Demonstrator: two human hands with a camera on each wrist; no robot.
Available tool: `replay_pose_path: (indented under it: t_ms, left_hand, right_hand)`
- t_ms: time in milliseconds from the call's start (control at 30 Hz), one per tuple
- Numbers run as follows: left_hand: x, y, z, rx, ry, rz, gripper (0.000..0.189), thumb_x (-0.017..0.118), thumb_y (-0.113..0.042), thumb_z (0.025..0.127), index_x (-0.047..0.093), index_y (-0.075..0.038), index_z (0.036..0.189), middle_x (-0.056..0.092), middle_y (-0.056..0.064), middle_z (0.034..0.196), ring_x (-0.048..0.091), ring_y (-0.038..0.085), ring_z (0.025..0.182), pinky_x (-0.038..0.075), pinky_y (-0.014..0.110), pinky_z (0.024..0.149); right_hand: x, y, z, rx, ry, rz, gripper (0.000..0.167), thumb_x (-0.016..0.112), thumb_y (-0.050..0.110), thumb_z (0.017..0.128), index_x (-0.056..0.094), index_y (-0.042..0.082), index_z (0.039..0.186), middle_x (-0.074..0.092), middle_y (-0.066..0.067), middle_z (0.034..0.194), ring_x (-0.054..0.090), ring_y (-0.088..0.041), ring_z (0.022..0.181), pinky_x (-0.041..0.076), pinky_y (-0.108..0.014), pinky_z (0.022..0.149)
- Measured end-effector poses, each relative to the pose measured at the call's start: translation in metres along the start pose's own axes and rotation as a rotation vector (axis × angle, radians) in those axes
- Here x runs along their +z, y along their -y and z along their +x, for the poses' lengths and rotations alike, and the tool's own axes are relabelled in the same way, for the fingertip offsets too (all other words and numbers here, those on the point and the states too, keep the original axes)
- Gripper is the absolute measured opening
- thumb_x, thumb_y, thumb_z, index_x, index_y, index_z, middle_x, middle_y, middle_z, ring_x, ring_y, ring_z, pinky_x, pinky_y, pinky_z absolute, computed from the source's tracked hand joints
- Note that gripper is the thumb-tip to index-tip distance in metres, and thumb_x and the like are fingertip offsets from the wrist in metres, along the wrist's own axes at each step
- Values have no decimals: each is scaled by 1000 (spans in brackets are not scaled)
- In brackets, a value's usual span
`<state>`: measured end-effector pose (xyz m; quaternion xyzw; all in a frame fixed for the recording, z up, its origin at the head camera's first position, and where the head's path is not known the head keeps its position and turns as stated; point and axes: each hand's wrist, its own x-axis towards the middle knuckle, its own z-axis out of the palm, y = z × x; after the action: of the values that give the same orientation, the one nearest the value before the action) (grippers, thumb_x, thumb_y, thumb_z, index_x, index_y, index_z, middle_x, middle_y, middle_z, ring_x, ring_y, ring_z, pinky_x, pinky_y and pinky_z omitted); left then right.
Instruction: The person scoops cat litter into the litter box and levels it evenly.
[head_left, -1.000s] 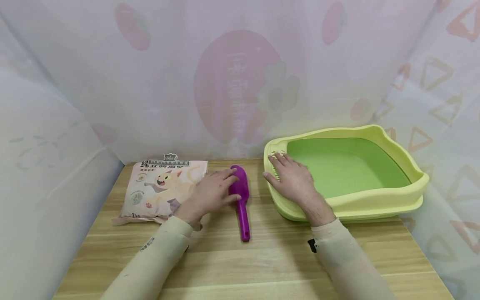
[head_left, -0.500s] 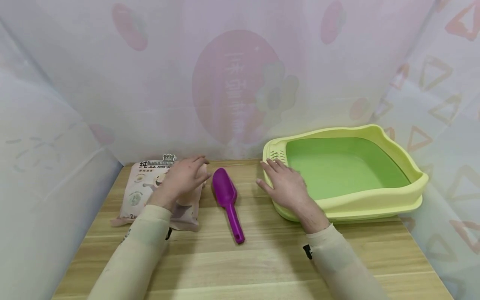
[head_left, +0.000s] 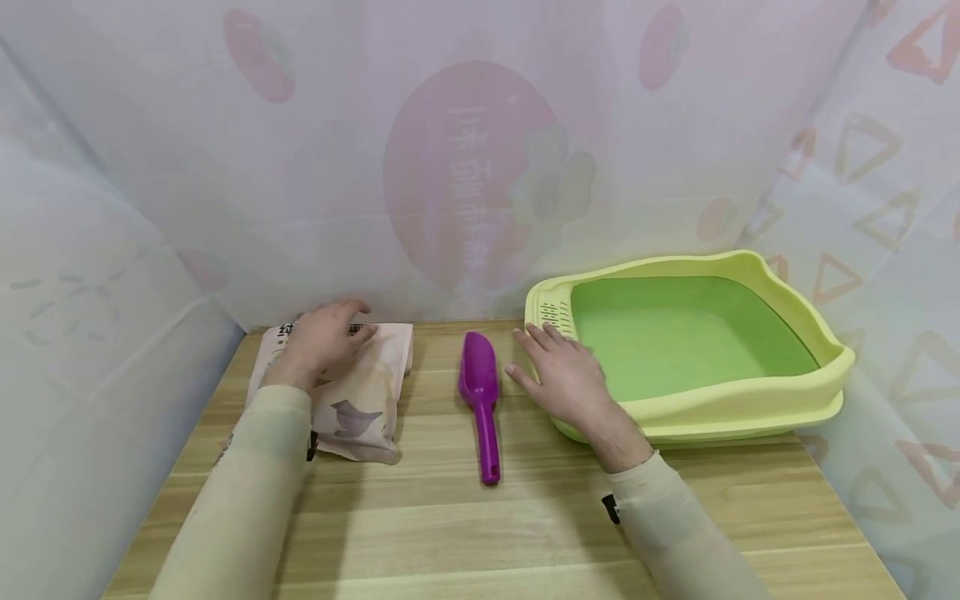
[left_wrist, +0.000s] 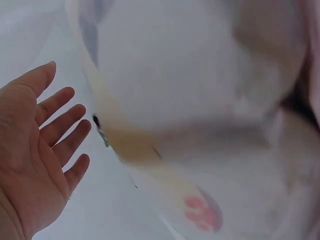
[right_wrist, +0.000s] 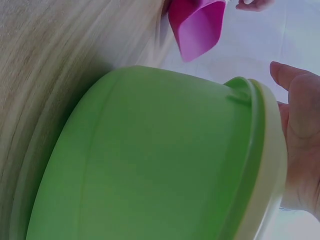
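Observation:
A pale pink bag of cat litter (head_left: 360,408) with a cartoon cat lies at the table's left. My left hand (head_left: 318,342) is over its upper part, hiding much of the print. Seen from the left wrist, that hand (left_wrist: 40,155) has loosely spread fingers and holds nothing beside the bag (left_wrist: 175,90). To the bag's right lies a purple litter scoop (head_left: 480,392), handle toward me. At the left rim of the green litter box (head_left: 735,404), my right hand (head_left: 566,371) lies with its fingers extended near the slotted corner; the right wrist view shows this hand (right_wrist: 302,145) past the rim.
The wooden table (head_left: 435,533) carries the bag, scoop and litter box in a row along its back edge. A printed cloth (head_left: 337,167) hangs behind, and more sheets close in both sides.
My left hand has moved left from the scoop to over the bag. The scoop swung left, then back to nearly its former place. My right hand has shifted slightly left along the box.

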<state>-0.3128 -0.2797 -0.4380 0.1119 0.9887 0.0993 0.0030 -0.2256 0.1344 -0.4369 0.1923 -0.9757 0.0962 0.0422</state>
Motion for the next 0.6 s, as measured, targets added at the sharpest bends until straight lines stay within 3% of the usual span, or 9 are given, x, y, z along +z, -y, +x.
replay_pose_path:
  t_ms: [267,600]
  left_hand:
    - [-5,21,7,-81,80,24,66,59,-46,121,53,-3,170,59,29,173,56,60,158,43,84,127]
    - [-14,24,3,-102,63,40,63,58,-45,122,54,-2,168,56,32,174,52,62,159,32,91,131]
  right_hand:
    - [1,4,1,-17,3,-15,72,57,58,121,50,14,178,49,-15,186,44,-44,175,46,-68,136]
    - [4,9,4,-26,12,-28,72,56,59,121,49,16,179,48,-13,187,45,-42,175,45,-67,137]
